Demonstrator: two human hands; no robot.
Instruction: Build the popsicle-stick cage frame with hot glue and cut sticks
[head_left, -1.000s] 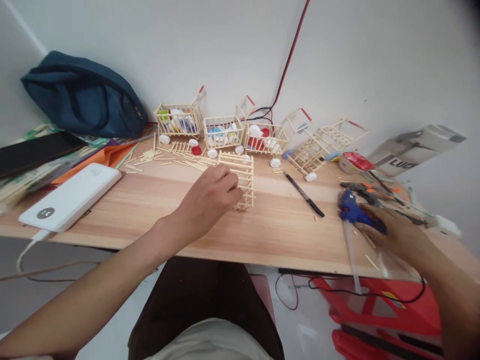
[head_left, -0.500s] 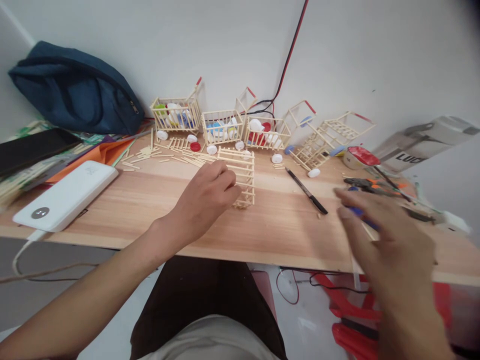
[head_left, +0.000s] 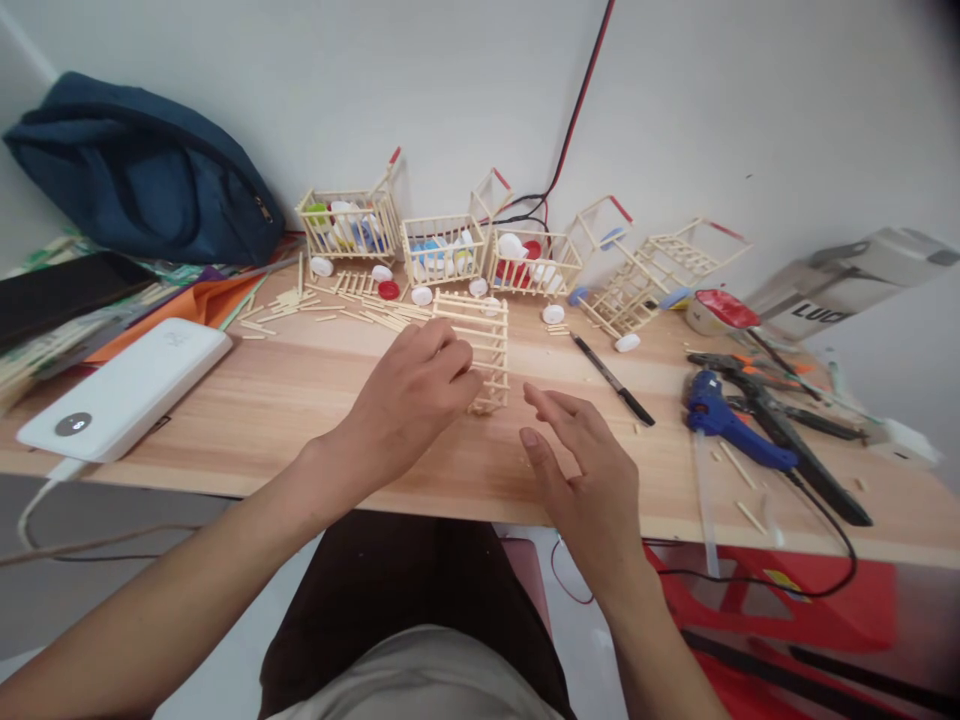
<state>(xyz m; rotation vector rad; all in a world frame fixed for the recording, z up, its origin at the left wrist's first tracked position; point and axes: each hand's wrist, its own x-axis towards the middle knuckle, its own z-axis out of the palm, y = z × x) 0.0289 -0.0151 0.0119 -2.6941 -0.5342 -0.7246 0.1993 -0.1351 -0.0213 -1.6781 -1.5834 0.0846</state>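
My left hand [head_left: 424, 395] is closed at the left side of a small wooden-stick basket frame [head_left: 489, 352], its fingers bent against the bars; the fingertips' grip is partly hidden. To the right of that frame, my right hand [head_left: 589, 460] hangs over the table with thumb and fingers apart and nothing between them. The blue glue gun [head_left: 739, 425] lies on the table farther right, a clear glue stick [head_left: 706, 510] sticking out past the front edge. A black pen [head_left: 613, 380] rests beyond my right hand.
Along the wall stand several miniature stick shopping carts [head_left: 446, 250], some filled with bottle caps. Loose sticks [head_left: 382, 315] lie behind my left hand. A white power bank [head_left: 127, 390] and blue bag [head_left: 150, 180] are at left; pliers [head_left: 795, 440] and a carton [head_left: 840, 290] at right.
My right hand has moved left from over the glue gun toward the stick frame, leaving the glue gun on the table. The left hand stays at the frame.
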